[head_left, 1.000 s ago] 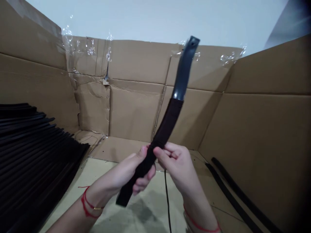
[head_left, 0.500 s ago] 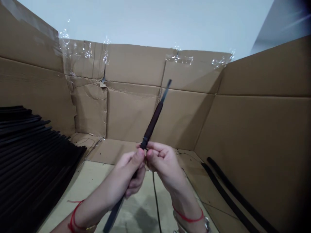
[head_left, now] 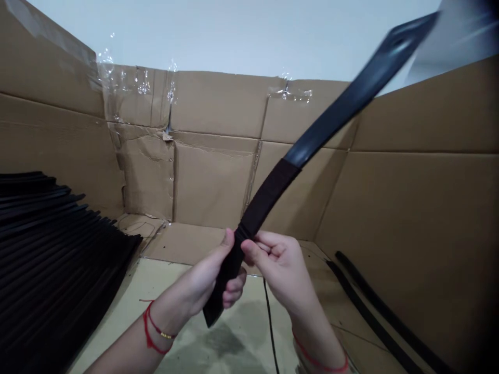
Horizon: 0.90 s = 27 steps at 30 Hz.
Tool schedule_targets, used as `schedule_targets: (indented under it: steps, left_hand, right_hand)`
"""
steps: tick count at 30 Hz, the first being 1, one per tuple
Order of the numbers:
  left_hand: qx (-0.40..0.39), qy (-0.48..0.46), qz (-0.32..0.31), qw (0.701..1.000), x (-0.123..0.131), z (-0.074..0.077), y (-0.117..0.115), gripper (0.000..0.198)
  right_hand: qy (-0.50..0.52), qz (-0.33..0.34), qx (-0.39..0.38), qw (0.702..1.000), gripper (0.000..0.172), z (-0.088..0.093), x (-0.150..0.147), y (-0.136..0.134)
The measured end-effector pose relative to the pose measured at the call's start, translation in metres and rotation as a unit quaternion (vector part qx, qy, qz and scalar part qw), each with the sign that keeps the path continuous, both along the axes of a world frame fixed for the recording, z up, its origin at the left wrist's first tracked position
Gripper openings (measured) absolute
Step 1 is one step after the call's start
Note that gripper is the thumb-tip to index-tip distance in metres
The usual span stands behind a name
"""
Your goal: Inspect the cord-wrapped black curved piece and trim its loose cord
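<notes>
A long, curved black strip (head_left: 331,122) with a hole near its far end slants up to the right in front of me. A dark brown sleeve-like wrapping (head_left: 273,197) covers its middle. Fingers of my left hand (head_left: 210,275) are closed around the lower part, thumb lying along its edge. My right hand (head_left: 280,259) is pinched at the strip's right edge, just below the wrapping, where a few dark turns of cord show. From under this hand a thin black cord (head_left: 270,322) hangs down; the pinched part is hidden by the fingers.
Many black strips (head_left: 58,259) lie stacked at the left. Two long black strips (head_left: 374,311) rest at the right along the cardboard wall (head_left: 421,208). Taped cardboard (head_left: 214,182) stands at the back, and a pale board (head_left: 171,280) lies below my hands.
The strip has turned from edge-on to showing its broad face, its far end now higher and further right. Both hands have shifted slightly right with it.
</notes>
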<state>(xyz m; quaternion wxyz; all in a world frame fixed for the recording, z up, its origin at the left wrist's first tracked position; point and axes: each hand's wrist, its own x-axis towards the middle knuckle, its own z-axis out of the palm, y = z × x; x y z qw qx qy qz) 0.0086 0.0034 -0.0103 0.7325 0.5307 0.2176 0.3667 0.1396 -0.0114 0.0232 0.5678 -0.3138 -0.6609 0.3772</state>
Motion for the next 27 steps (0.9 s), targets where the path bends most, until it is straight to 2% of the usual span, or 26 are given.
schedule_targets:
  steps: [2,3,5,7,11,15,20,21,22,24,25,26,27]
  left_hand:
    - [0.047,0.018,0.138,0.989,0.005,-0.004,0.002,0.066]
    - [0.064,0.024,0.187,0.98,0.007,-0.005,0.001,0.065]
    - [0.078,0.029,0.213,0.974,0.009,-0.005,-0.004,0.066]
    - [0.066,0.022,0.18,0.981,0.009,-0.002,-0.013,0.066]
    - [0.039,-0.005,0.095,0.995,0.009,0.002,-0.028,0.063]
    - [0.074,-0.027,0.063,0.995,0.005,0.008,-0.036,0.051]
    - [0.094,-0.026,0.108,0.989,-0.007,0.015,-0.04,0.034]
    - [0.069,-0.029,0.082,0.994,-0.01,0.015,-0.038,0.036]
    - [0.034,-0.037,0.025,0.998,-0.011,0.014,-0.035,0.04]
    - [-0.034,-0.048,-0.146,0.988,-0.012,0.01,-0.027,0.054]
    - [-0.041,-0.045,-0.201,0.978,-0.011,0.007,-0.022,0.059]
    - [-0.025,-0.032,-0.201,0.979,-0.009,0.005,-0.019,0.061]
    - [0.013,-0.019,-0.145,0.989,-0.007,0.004,-0.016,0.059]
  right_hand:
    - [0.012,-0.034,0.005,0.999,0.03,0.0,-0.006,-0.001]
    - [0.02,-0.025,-0.007,0.999,0.029,0.0,-0.008,0.0]
    - [0.045,0.018,-0.034,0.998,0.029,-0.003,-0.012,0.001]
    - [0.097,0.034,-0.036,0.994,0.032,-0.004,-0.011,0.0]
    - [0.181,0.009,-0.011,0.983,0.036,-0.004,-0.004,-0.007]
    - [0.208,0.026,-0.011,0.978,0.034,-0.003,0.001,-0.007]
    - [0.163,0.101,-0.036,0.981,0.043,-0.009,0.009,0.012]
    - [0.147,0.121,-0.044,0.981,0.047,-0.01,0.01,0.014]
    - [0.131,0.141,-0.052,0.98,0.05,-0.011,0.011,0.014]
    - [0.098,0.168,-0.071,0.978,0.055,-0.01,0.01,0.011]
    - [0.084,0.162,-0.074,0.98,0.054,-0.009,0.009,0.008]
    - [0.076,0.137,-0.069,0.985,0.049,-0.007,0.007,0.005]
    - [0.077,0.097,-0.057,0.991,0.043,-0.004,0.006,0.001]
